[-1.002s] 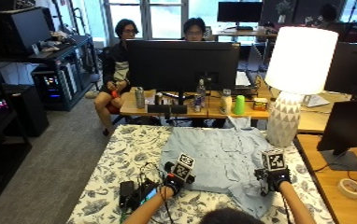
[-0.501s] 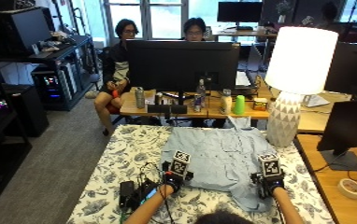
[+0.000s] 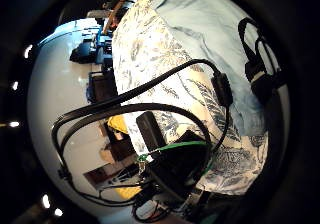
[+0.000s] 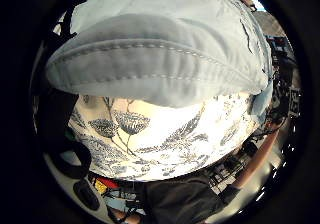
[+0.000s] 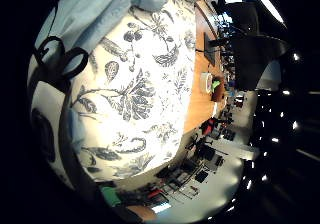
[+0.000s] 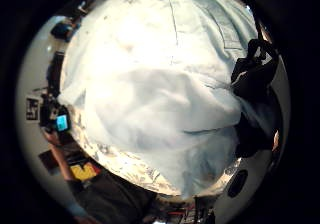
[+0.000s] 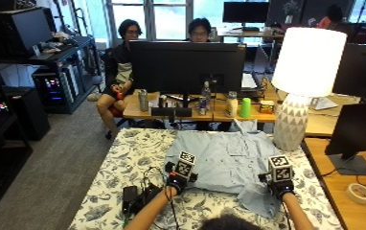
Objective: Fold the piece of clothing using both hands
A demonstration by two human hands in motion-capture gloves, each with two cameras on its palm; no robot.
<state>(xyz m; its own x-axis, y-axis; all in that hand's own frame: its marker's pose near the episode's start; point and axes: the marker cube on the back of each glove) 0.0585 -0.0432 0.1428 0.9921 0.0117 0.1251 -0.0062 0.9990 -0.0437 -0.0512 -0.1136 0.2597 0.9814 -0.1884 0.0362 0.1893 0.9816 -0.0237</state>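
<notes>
Shirt (image 7: 224,160) flat | left hand (image 7: 178,179), right hand (image 7: 279,184) at hem | fingers' state: cannot tell

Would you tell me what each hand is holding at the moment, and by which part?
Both hold the light blue shirt at its near hem: left hand at the near-left corner, right hand at the near-right.

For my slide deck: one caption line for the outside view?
Both gloved hands, left hand and right hand, rest on the near hem of a light blue shirt on a floral tablecloth.
</notes>
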